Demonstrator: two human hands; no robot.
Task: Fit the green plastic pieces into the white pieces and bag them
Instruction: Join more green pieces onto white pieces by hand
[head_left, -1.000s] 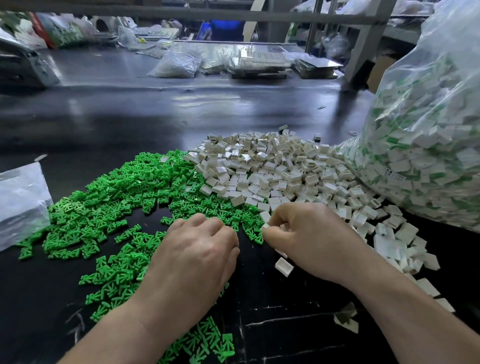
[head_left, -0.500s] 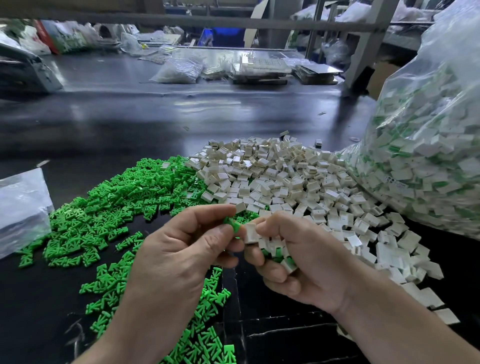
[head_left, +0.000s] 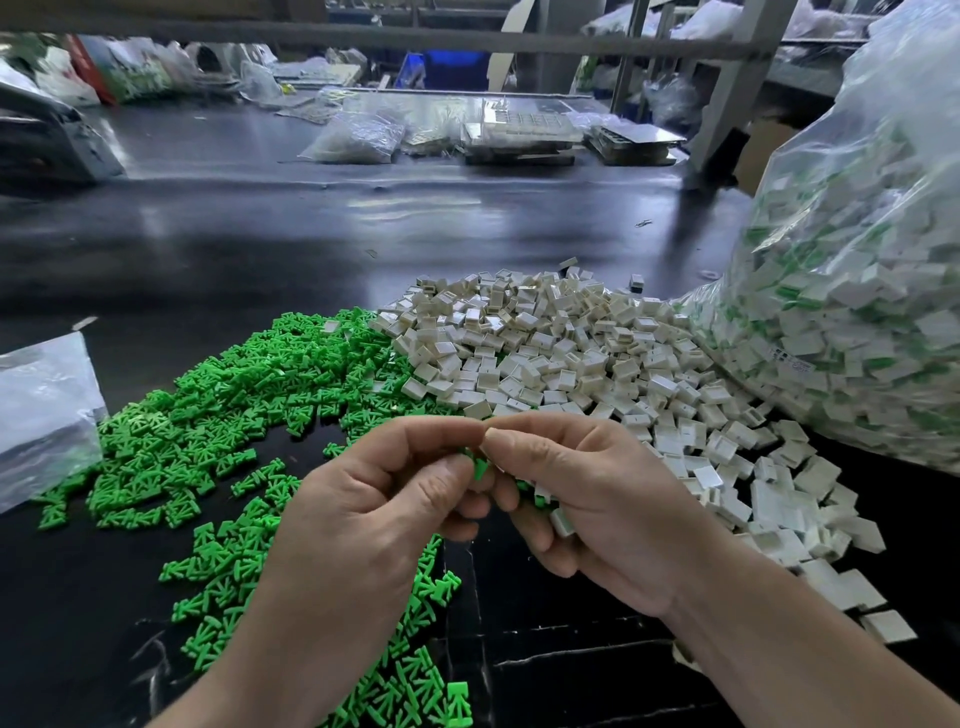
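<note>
1. The left hand (head_left: 363, 525) and right hand (head_left: 608, 514) meet fingertip to fingertip above the black tabletop (head_left: 571, 649).
2. The left grip pinches a green piece (head_left: 480, 467). The right grip is curled round several white pieces (head_left: 561, 519), some showing green.
3. A green heap (head_left: 234, 405) spreads beneath and left of the hands, touching the white heap (head_left: 545, 353) beyond them.
4. At far right, a clear bag (head_left: 857, 312) of white-and-green pieces leans against the white heap.

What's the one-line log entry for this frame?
step: fitting | left hand: pinches green piece | right hand: holds white pieces | bag: part-filled
</note>
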